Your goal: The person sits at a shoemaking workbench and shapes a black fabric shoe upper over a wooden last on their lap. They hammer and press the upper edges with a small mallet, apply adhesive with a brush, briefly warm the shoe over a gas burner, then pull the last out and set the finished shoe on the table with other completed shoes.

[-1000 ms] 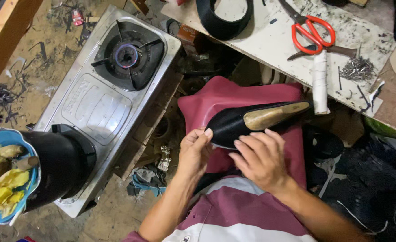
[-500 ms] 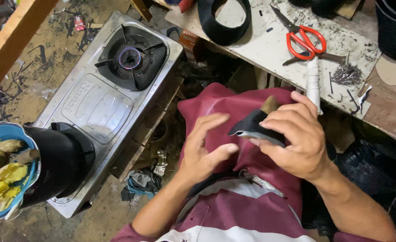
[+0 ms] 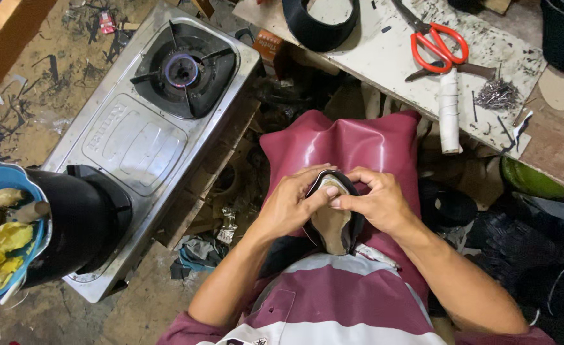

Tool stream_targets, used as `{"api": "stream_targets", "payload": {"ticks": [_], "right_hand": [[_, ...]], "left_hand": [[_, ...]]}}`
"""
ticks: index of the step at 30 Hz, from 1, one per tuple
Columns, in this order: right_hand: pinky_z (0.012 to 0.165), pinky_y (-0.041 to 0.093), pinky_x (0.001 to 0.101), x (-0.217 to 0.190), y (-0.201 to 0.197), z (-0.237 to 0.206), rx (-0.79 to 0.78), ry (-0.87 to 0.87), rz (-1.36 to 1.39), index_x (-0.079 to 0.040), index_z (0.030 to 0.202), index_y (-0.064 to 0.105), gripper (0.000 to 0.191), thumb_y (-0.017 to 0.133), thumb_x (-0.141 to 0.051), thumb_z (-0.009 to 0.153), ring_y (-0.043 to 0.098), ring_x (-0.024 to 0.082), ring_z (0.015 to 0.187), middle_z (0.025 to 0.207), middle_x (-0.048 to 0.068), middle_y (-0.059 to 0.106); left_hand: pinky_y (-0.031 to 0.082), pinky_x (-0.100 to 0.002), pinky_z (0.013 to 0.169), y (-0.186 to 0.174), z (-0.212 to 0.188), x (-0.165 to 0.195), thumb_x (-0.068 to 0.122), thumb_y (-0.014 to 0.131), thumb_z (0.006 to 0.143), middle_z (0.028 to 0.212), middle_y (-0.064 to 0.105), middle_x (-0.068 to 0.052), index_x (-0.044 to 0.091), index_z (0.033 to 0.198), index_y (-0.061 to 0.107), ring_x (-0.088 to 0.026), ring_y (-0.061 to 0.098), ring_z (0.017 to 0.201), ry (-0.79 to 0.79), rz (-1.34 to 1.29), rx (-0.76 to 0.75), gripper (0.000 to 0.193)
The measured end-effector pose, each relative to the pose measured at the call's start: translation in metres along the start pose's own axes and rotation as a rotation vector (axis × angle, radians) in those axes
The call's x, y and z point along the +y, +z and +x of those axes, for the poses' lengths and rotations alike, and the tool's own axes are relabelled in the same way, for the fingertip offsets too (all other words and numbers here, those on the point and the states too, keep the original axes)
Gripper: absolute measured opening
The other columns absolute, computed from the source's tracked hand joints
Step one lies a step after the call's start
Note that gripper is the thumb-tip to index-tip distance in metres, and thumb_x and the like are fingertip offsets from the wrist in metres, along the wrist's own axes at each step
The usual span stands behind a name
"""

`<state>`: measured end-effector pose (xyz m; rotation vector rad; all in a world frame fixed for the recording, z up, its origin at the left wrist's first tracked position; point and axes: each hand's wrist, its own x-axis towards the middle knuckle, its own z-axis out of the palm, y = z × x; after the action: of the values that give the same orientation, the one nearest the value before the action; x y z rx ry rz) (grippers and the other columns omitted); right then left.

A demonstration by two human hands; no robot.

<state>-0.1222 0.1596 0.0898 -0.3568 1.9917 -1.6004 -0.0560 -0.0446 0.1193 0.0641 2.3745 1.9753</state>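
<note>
Both hands grip the shoe (image 3: 333,217): left hand (image 3: 288,204) at 9 o'clock, right hand (image 3: 377,201) at 3. Lit stove (image 3: 183,70) at 10 o'clock could scorch stuff.

A pale worktable (image 3: 384,57) carries red-handled scissors (image 3: 438,43), a white roll (image 3: 449,112) and loose nails (image 3: 497,96).

The brushed, dull-shining steel gas stove (image 3: 135,137) looks smooth. The glossy maroon leatherette apron (image 3: 352,144) gleams. The black matt shoe upper with tan rough insole (image 3: 331,220) looks leathery. The scuffed white wooden bench (image 3: 390,45) is rough.
</note>
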Motion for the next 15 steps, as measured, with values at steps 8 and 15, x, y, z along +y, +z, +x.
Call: {"api": "stream_targets", "payload": {"ticks": [8, 15], "right_hand": [[0.080, 0.058, 0.0291, 0.017, -0.007, -0.015, 0.051, 0.001, -0.230, -0.002, 0.117, 0.069, 0.049, 0.086, -0.022, 0.075, 0.070, 0.014, 0.090, 0.099, 0.008, 0.074], [0.067, 0.056, 0.0487, 0.039, 0.004, -0.086, -0.229, 0.003, -1.200, -0.006, 0.111, 0.066, 0.049, 0.074, -0.041, 0.078, 0.070, 0.038, 0.082, 0.099, 0.018, 0.066]], "left_hand": [[0.055, -0.027, 0.079, -0.002, 0.004, -0.037, 0.025, 0.068, 0.096, 0.096, 0.073, -0.003, 0.000, 0.117, 0.072, -0.009, 0.065, 0.088, -0.146, -0.248, 0.111, 0.033], [0.054, -0.027, 0.073, -0.057, 0.029, -0.063, 0.014, 0.065, 0.095, 0.092, 0.073, -0.003, 0.000, 0.107, 0.070, -0.011, 0.067, 0.079, -0.162, -0.619, 0.328, 0.019]]}}
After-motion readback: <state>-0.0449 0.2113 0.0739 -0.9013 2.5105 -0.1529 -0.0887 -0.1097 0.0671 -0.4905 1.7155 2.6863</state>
